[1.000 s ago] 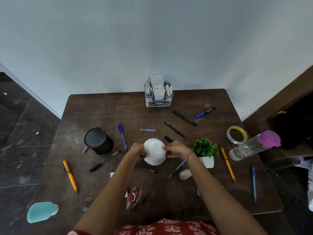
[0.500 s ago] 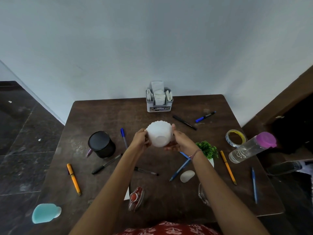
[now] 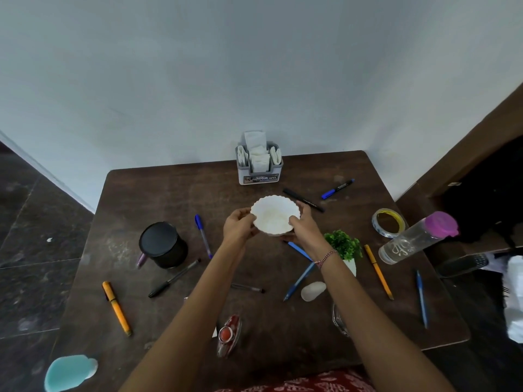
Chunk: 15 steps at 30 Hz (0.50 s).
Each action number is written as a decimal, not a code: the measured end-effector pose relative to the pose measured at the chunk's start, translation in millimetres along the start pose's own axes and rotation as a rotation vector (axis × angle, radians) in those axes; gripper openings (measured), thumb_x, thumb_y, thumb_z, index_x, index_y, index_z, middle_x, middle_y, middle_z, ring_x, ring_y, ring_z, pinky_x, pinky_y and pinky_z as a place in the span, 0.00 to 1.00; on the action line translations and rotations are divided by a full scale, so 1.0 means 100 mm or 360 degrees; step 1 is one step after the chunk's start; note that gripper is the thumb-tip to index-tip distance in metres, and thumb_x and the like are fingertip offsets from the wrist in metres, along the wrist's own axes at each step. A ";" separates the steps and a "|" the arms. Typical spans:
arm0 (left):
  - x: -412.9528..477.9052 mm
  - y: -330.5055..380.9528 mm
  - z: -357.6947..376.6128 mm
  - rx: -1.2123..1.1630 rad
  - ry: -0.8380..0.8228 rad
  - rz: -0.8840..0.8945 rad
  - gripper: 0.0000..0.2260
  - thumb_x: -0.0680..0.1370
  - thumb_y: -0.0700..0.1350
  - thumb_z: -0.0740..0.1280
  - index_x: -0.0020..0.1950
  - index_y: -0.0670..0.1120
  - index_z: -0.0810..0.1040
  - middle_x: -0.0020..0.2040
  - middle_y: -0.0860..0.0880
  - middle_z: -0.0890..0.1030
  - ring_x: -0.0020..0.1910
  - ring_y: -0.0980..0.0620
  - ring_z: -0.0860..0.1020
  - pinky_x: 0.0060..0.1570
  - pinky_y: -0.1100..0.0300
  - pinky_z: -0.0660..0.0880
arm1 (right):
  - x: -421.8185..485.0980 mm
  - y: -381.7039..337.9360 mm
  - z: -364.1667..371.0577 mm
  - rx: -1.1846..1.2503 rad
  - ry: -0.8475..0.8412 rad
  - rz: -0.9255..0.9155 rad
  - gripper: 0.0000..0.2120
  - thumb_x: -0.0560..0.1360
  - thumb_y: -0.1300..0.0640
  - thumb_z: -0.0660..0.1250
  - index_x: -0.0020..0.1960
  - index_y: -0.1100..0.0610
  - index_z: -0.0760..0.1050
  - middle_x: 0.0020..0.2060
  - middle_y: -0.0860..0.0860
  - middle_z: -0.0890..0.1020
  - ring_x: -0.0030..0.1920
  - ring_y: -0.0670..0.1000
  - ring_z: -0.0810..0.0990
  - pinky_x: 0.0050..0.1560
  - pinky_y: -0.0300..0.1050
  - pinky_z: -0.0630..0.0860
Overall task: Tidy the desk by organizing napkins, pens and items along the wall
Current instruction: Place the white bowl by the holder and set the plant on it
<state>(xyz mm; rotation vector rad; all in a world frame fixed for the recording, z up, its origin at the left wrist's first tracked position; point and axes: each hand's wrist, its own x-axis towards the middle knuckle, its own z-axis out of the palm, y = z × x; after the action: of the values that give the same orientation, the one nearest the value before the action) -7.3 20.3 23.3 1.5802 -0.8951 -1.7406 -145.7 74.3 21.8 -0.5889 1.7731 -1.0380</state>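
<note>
Matt white bowl point(image 3: 275, 215); worn dark wood desk point(image 3: 158, 193); paper napkins point(image 3: 259, 154)

The scalloped white bowl point(image 3: 275, 217) is upright, gripped at both sides.

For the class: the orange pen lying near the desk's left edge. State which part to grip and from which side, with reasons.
Pinch the orange pen at mid-barrel, coming from above, thumb and finger across its narrow width. It lies flat on the desk, so its long sides are exposed, and nothing lies against it.
</note>
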 end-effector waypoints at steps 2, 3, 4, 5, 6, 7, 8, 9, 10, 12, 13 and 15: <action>0.03 -0.02 0.06 -0.0009 0.0018 -0.0090 0.12 0.78 0.36 0.64 0.61 0.38 0.76 0.55 0.41 0.78 0.49 0.48 0.77 0.39 0.58 0.78 | 0.04 0.00 -0.04 -0.0022 0.0017 0.0028 0.22 0.76 0.63 0.57 0.69 0.57 0.61 0.65 0.55 0.71 0.62 0.57 0.72 0.61 0.59 0.74; 0.04 -0.03 0.09 -0.0025 0.0017 -0.0124 0.12 0.78 0.36 0.65 0.61 0.37 0.76 0.55 0.40 0.78 0.47 0.48 0.78 0.39 0.57 0.78 | 0.07 0.00 -0.06 -0.0019 0.0029 0.0031 0.21 0.76 0.63 0.57 0.68 0.58 0.62 0.65 0.56 0.72 0.62 0.57 0.73 0.61 0.59 0.74; 0.05 -0.03 0.10 -0.0023 0.0016 -0.0141 0.12 0.77 0.36 0.65 0.61 0.36 0.76 0.55 0.39 0.79 0.47 0.47 0.78 0.40 0.56 0.78 | 0.08 0.00 -0.07 -0.0024 0.0057 0.0024 0.21 0.76 0.64 0.58 0.68 0.59 0.62 0.64 0.56 0.72 0.62 0.57 0.72 0.61 0.58 0.74; 0.08 -0.03 0.16 -0.0015 0.0025 -0.0154 0.12 0.77 0.35 0.65 0.60 0.35 0.77 0.55 0.39 0.79 0.47 0.45 0.79 0.42 0.54 0.79 | 0.12 -0.01 -0.11 -0.0035 0.0079 0.0010 0.20 0.76 0.64 0.58 0.68 0.59 0.62 0.63 0.55 0.73 0.62 0.57 0.72 0.62 0.56 0.74; 0.10 -0.03 0.22 -0.0009 0.0026 -0.0162 0.12 0.76 0.34 0.65 0.59 0.34 0.77 0.55 0.37 0.79 0.47 0.43 0.79 0.44 0.52 0.79 | 0.17 -0.02 -0.16 -0.0048 0.0097 0.0006 0.20 0.77 0.64 0.58 0.68 0.59 0.63 0.62 0.55 0.73 0.62 0.57 0.73 0.61 0.55 0.73; 0.11 -0.03 0.24 0.0000 0.0026 -0.0164 0.12 0.76 0.33 0.65 0.59 0.34 0.77 0.56 0.36 0.79 0.48 0.41 0.80 0.46 0.51 0.79 | 0.19 -0.02 -0.18 -0.0060 0.0110 -0.0005 0.18 0.77 0.63 0.58 0.67 0.59 0.64 0.62 0.56 0.74 0.61 0.57 0.73 0.61 0.56 0.73; 0.12 -0.02 0.29 -0.0006 0.0038 -0.0164 0.12 0.76 0.32 0.65 0.59 0.33 0.76 0.56 0.35 0.79 0.49 0.40 0.80 0.48 0.50 0.79 | 0.24 -0.05 -0.22 -0.0095 0.0107 -0.0005 0.17 0.77 0.62 0.59 0.66 0.59 0.65 0.61 0.56 0.74 0.60 0.57 0.74 0.61 0.57 0.74; 0.14 -0.01 0.36 -0.0012 0.0054 -0.0167 0.12 0.76 0.31 0.65 0.59 0.33 0.76 0.56 0.35 0.79 0.50 0.39 0.80 0.48 0.50 0.79 | 0.30 -0.07 -0.27 -0.0146 0.0103 -0.0013 0.16 0.77 0.61 0.59 0.65 0.59 0.66 0.61 0.56 0.75 0.59 0.57 0.74 0.60 0.57 0.74; 0.16 0.00 0.43 -0.0003 0.0078 -0.0160 0.12 0.76 0.31 0.65 0.59 0.33 0.76 0.56 0.36 0.79 0.51 0.39 0.80 0.48 0.51 0.79 | 0.36 -0.11 -0.32 -0.0209 0.0105 -0.0022 0.16 0.77 0.61 0.59 0.65 0.59 0.67 0.60 0.56 0.75 0.58 0.56 0.74 0.59 0.55 0.75; 0.23 0.02 0.55 0.0037 0.0132 -0.0124 0.13 0.76 0.32 0.66 0.60 0.35 0.77 0.55 0.38 0.80 0.53 0.40 0.80 0.47 0.54 0.79 | 0.48 -0.17 -0.43 -0.0336 0.0141 -0.0057 0.16 0.78 0.61 0.58 0.65 0.60 0.70 0.61 0.57 0.75 0.58 0.56 0.74 0.56 0.50 0.73; 0.27 0.03 0.62 0.0041 0.0166 -0.0104 0.13 0.75 0.33 0.67 0.59 0.35 0.77 0.55 0.39 0.80 0.54 0.41 0.80 0.47 0.55 0.79 | 0.55 -0.20 -0.47 -0.0395 0.0168 -0.0087 0.16 0.78 0.62 0.58 0.65 0.60 0.71 0.61 0.57 0.75 0.60 0.56 0.74 0.57 0.50 0.72; 0.39 0.04 0.76 0.0047 0.0241 -0.0065 0.13 0.74 0.34 0.68 0.59 0.36 0.78 0.55 0.39 0.81 0.53 0.43 0.80 0.52 0.53 0.79 | 0.67 -0.27 -0.54 -0.0455 0.0204 -0.0129 0.15 0.78 0.62 0.57 0.64 0.61 0.72 0.61 0.57 0.76 0.61 0.57 0.74 0.57 0.50 0.72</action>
<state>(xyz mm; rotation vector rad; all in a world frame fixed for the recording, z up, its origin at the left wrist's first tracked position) -86.9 -7.2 8.2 1.7352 -0.8230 -1.6174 -224.4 29.9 20.6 -0.7903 2.0440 -0.8988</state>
